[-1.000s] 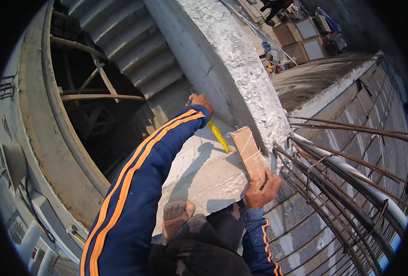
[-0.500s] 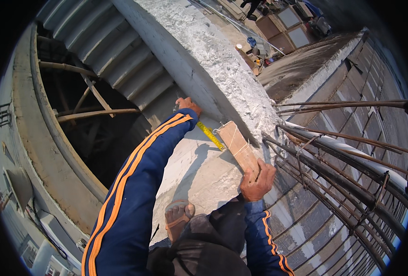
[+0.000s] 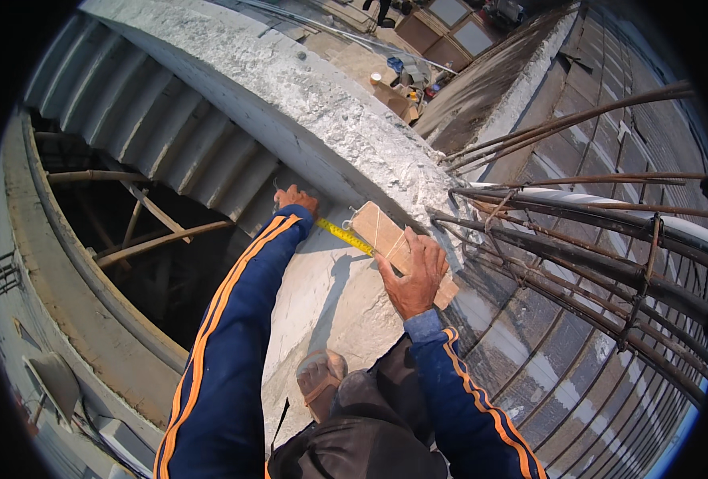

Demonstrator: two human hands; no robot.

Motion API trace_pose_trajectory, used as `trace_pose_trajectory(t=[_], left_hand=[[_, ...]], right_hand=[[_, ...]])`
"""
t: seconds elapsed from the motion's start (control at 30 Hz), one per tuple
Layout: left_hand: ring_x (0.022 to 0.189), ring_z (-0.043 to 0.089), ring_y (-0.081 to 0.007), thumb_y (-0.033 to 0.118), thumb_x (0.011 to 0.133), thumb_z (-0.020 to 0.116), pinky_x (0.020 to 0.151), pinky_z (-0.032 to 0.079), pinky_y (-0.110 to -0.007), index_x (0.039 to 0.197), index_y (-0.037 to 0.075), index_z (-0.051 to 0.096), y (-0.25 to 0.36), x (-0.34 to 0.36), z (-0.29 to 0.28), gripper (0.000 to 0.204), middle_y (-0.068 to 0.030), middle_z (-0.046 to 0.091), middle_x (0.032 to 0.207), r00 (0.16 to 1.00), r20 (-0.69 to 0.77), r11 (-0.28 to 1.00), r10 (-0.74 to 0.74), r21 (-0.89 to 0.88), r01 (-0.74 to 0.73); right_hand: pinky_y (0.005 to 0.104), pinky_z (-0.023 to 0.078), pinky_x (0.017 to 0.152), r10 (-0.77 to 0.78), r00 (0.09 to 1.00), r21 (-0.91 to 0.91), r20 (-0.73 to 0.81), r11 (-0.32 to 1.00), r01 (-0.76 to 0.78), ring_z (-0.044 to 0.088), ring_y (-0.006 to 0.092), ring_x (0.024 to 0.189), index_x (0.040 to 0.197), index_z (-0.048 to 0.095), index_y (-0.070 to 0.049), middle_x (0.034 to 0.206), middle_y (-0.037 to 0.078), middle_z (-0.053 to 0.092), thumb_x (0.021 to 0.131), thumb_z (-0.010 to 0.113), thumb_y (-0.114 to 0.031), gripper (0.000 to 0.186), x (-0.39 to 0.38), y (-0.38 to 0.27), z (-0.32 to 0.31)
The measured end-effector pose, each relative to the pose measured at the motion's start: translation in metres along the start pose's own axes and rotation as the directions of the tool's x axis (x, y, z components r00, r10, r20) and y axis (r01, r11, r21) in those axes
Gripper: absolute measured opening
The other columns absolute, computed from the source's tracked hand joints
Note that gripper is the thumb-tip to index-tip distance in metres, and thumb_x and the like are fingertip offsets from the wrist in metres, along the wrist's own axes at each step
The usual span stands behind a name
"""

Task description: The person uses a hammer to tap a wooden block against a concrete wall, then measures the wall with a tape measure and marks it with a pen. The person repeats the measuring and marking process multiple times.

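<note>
A yellow tape measure blade [image 3: 344, 236] stretches across the pale concrete between my hands. My left hand [image 3: 296, 201] is closed around its far-left end by the foot of the stairs; any case is hidden in the fingers. The blade's other end meets a flat wooden block [image 3: 382, 227] wound with white string, a small wire loop at its far end. My right hand [image 3: 419, 275] grips this block across its middle, fingers over the top and thumb at the tape's end. The block's near end sticks out past my palm.
Concrete stairs [image 3: 158, 120] and a dark opening crossed by wooden poles [image 3: 162, 243] lie to the left. A rough-topped concrete wall [image 3: 314, 104] curves past the hands. Bundled steel bars [image 3: 577, 251] jut out on the right. My sandalled foot [image 3: 320, 383] stands on the slab.
My right hand has slid up the wooden block from its near end to its middle, its thumb now at the tape. My left hand stays closed on the tape. The whole view has shifted.
</note>
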State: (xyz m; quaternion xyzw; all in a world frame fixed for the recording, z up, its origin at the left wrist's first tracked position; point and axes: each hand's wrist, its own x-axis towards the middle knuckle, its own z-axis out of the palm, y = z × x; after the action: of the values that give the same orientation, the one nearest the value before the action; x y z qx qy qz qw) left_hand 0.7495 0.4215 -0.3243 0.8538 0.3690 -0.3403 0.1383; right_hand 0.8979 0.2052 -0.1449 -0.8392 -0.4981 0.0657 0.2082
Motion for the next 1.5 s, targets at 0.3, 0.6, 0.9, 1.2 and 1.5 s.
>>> trace_pose_trajectory(t=[0.3,0.6,0.9,1.2,1.5], left_hand=[[0.121,0.052,-0.0302,0.050,0.087,0.069,0.082,0.046,-0.062,0.115,0.026,0.077,0.003,0.002,-0.010,0.038,-0.0048,0.068,0.124,0.999,0.029,0.999,0.026,0.039,-0.027],[0.125,0.050,-0.0303,0.045,0.089,0.068,0.086,0.045,-0.063,0.117,0.028,0.076,0.005,0.005,-0.009,0.034,-0.0024,0.067,0.126,0.999,0.054,0.999,0.005,0.050,-0.007],[0.124,0.050,-0.0286,0.048,0.090,0.066,0.086,0.046,-0.063,0.119,0.030,0.075,0.004,0.003,-0.008,0.035,-0.0014,0.067,0.125,0.999,0.047,0.998,0.004,0.057,-0.006],[0.122,0.052,-0.0290,0.046,0.090,0.068,0.082,0.046,-0.064,0.118,0.030,0.075,0.002,0.010,0.004,0.033,-0.0014,0.069,0.121,0.999,0.051,0.997,0.000,0.075,-0.004],[0.122,0.051,-0.0304,0.044,0.090,0.067,0.083,0.045,-0.063,0.115,0.029,0.076,0.001,0.014,0.004,0.030,-0.0023,0.068,0.123,0.998,0.042,0.995,0.037,0.096,-0.041]], right_hand=[[0.0474,0.037,0.101,-0.037,0.999,0.062,0.016,0.997,0.036,0.050,0.0330,0.116,0.142,0.056,-0.008,0.124,0.012,0.054,0.076,0.085,-0.028,0.075,-0.005,0.006,-0.005],[0.0465,0.037,0.099,-0.050,0.999,0.076,0.003,0.996,0.049,0.050,0.0321,0.115,0.141,0.056,-0.007,0.125,0.012,0.055,0.081,0.079,-0.035,0.071,-0.007,0.009,-0.004],[0.0464,0.037,0.098,-0.059,0.998,0.048,-0.014,0.997,0.060,0.051,0.0313,0.115,0.140,0.058,-0.006,0.123,0.011,0.056,0.080,0.080,-0.034,0.069,-0.006,0.010,-0.002],[0.0469,0.037,0.097,-0.060,0.998,0.032,-0.005,0.998,0.060,0.051,0.0311,0.114,0.138,0.059,-0.006,0.122,0.010,0.057,0.078,0.080,-0.031,0.068,-0.006,0.010,-0.001],[0.0464,0.037,0.098,-0.063,0.998,0.029,0.002,0.998,0.063,0.051,0.0310,0.114,0.141,0.058,-0.006,0.123,0.010,0.056,0.079,0.080,-0.032,0.071,-0.007,0.011,-0.001]])
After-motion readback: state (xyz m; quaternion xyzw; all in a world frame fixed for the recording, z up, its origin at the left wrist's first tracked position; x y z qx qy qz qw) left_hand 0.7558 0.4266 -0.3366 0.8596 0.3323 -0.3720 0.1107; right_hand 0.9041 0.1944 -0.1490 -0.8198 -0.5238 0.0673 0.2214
